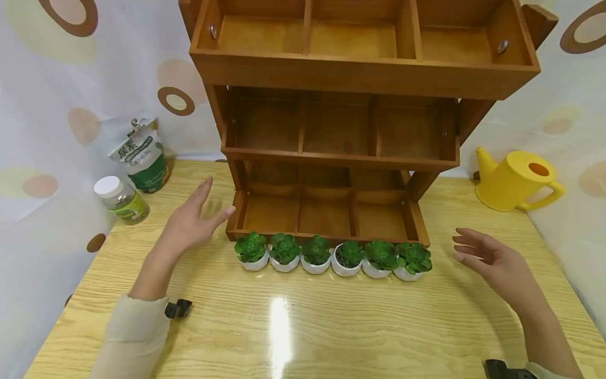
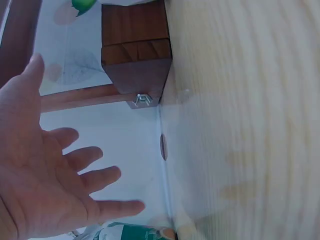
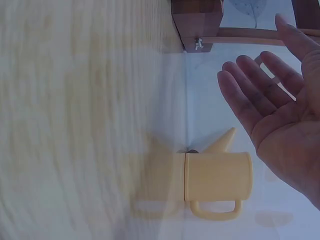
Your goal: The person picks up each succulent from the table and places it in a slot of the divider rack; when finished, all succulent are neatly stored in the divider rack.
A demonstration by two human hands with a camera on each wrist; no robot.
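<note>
In the head view, six potted succulents (image 1: 316,251) stood in a row on the desk (image 1: 213,326), along the near edge of the wooden tiered shelf (image 1: 364,76); the compartments in view held no plants. The left hand (image 1: 187,223) hung left of the row, its thumb near the shelf's lower left corner, and the right hand (image 1: 497,263) hung to the right, well apart from the last pot, with the yellow watering can (image 1: 513,181) beyond it on the far side. The step seemed one of readiness, before any grasp; taking a pot would have called for a hand to come inward and close round its white side, sparing the leaves. In the left wrist view, the fingers were spread apart, holding nothing, with a wing nut (image 2: 143,100) beyond. In the right wrist view, the fingers lay nearly together, thumb apart, likewise holding nothing.
</note>
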